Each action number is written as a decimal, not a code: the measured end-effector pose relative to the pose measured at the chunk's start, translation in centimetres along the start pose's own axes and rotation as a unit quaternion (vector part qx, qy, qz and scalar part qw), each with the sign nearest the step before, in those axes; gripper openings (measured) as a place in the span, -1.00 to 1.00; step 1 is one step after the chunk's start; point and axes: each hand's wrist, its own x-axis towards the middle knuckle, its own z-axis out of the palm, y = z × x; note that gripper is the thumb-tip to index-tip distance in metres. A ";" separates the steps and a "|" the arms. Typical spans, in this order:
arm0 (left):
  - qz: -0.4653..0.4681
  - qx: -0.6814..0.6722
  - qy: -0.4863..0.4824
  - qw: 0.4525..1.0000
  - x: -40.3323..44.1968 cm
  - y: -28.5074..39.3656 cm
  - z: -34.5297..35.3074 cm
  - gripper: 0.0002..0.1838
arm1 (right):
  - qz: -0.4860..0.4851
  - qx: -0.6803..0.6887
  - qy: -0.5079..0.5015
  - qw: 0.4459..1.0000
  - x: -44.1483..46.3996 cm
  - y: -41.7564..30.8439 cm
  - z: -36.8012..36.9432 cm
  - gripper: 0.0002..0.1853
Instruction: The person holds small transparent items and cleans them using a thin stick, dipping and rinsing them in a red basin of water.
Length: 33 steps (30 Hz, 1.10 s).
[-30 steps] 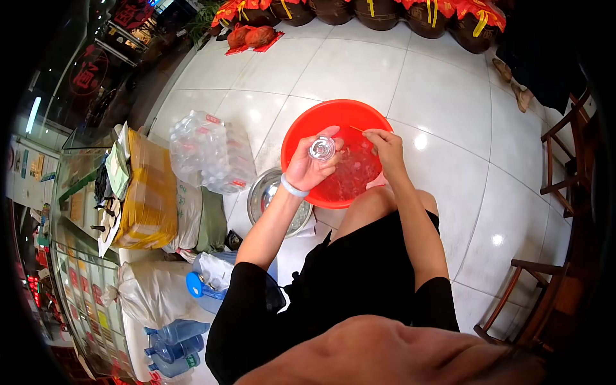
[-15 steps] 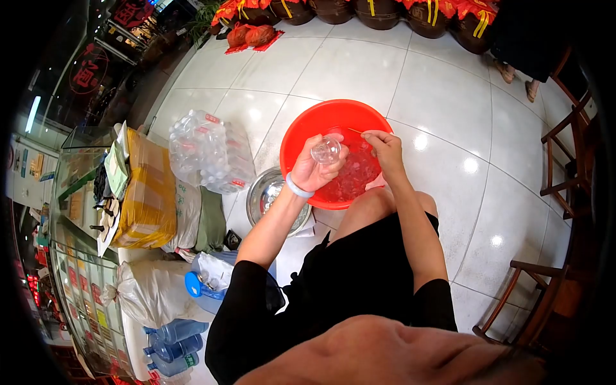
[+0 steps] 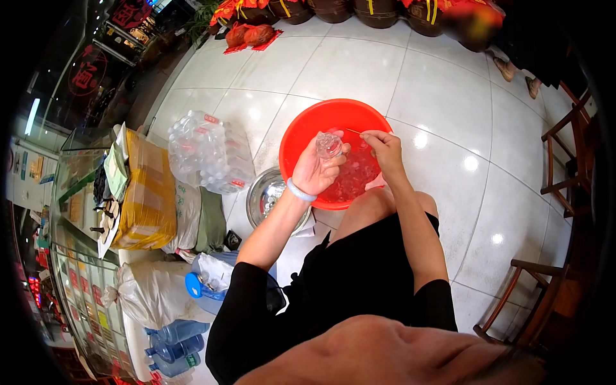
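Note:
Over a red basin (image 3: 301, 128) on the floor, my left hand (image 3: 316, 168) holds a small clear glass piece (image 3: 329, 145), its fingers wrapped round it. A pale bracelet (image 3: 300, 190) circles that wrist. My right hand (image 3: 385, 153) pinches a thin yellowish stick (image 3: 353, 131) above the basin's right side, its tip pointing left toward the glass piece but apart from it. Clear items lie in the basin, too small to make out singly. Left of the basin, partly behind my left forearm, a metal bowl (image 3: 254, 199) holds more clear pieces.
Wrapped clear bottles (image 3: 208, 151) stand left of the bowl, beside a taped carton (image 3: 151, 192). A blue-capped container (image 3: 194, 284) and blue bottles (image 3: 173, 350) are at lower left. Dark jars (image 3: 378, 14) line the back. Wooden chairs (image 3: 513, 301) and another person's feet (image 3: 532, 86) are at right.
My left hand has turned the clear glass piece and shifted it slightly right. My right hand has stayed nearly still with the stick. The other person's feet have moved.

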 end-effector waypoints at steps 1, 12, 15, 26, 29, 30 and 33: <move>0.000 0.000 0.000 1.000 -0.1 0.0 -0.1 -0.60 | 0.000 0.000 0.000 1.000 0.0 0.0 -0.1 -0.87; 0.082 0.042 -0.001 0.996 -0.3 -0.3 -0.2 -0.63 | 0.033 -0.013 -0.008 0.999 0.0 -0.2 -0.2 -0.85; 0.103 0.036 0.031 0.994 -0.3 -0.5 0.0 -0.63 | 0.034 -0.017 -0.010 0.999 0.0 -0.2 -0.2 -0.85; 0.150 0.130 0.017 0.980 -0.3 -1.1 -0.2 -0.57 | 0.039 -0.024 -0.011 0.999 0.0 -0.2 -0.2 -0.84; 0.147 0.146 -0.001 0.978 -0.3 -1.2 -0.3 -0.57 | 0.022 -0.022 -0.005 1.000 0.0 -0.2 0.0 -0.86; 0.145 0.151 -0.009 0.978 -0.3 -1.2 -0.3 -0.57 | 0.006 -0.018 0.000 1.000 0.0 -0.2 0.0 -0.87; 0.151 0.156 -0.036 0.975 -0.1 -1.1 -0.7 -0.56 | 0.006 -0.013 -0.005 1.000 -0.2 -0.5 0.0 -0.87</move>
